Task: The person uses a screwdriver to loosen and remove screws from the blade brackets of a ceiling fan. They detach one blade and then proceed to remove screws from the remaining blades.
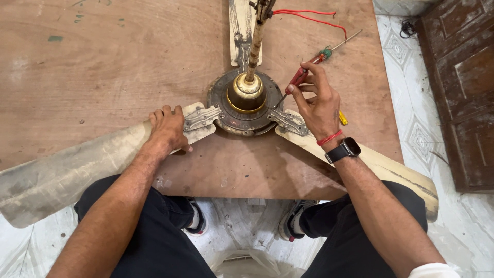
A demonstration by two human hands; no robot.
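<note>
Item: red-handled screwdriver (297, 79), which I log as pinched in the fingers of my right hand (319, 105), just right of the fan's motor hub (246, 105). Its long axis slants from the handle, up and away from the hub, down to a tip that meets the hub's right rim beside the right blade bracket (288, 121). My right hand is plainly the nearer one; it sits against the hub's right side. My left hand (167, 127) lies left of the hub, closed over the root of the left blade (67, 172), pressing it flat against the wooden board (103, 62). A second, green-collared screwdriver (337, 44) lies farther right of the hub, and red wires (309, 16) trail from the downrod (256, 46) rising out of it.
</note>
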